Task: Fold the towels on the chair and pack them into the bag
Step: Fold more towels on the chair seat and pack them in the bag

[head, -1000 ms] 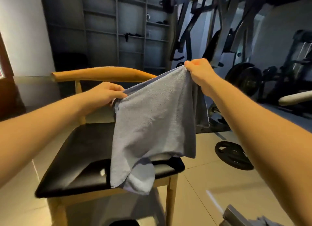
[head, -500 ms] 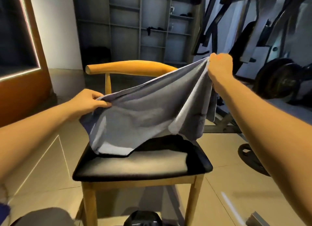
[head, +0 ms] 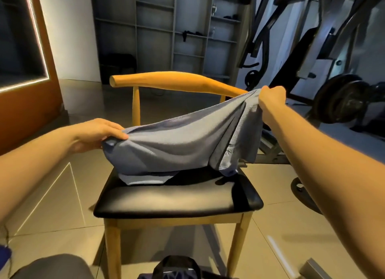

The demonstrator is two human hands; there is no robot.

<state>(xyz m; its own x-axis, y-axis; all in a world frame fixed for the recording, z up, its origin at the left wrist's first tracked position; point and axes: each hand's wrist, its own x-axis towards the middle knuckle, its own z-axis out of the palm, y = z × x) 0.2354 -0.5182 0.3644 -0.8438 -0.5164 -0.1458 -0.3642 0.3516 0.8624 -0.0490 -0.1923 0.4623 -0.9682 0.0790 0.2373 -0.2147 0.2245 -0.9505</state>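
Note:
A blue-grey towel is stretched between my two hands above a wooden chair with a black seat. My left hand grips its left end low, just above the seat's back left. My right hand pinches the other end higher, near the chair's curved backrest. The towel's lower edge sags onto the seat. A dark bag with a handle loop sits on the floor under the chair's front edge, only partly in view.
Gym machines and a weight plate stand to the right. Another plate lies on the tiled floor beside the chair. Grey shelving fills the back wall. An orange panel is at the left. My knee shows at bottom left.
My left hand has dropped lower and moved left, pulling the towel out wide. The towel now droops onto the seat. My right hand has come down a little.

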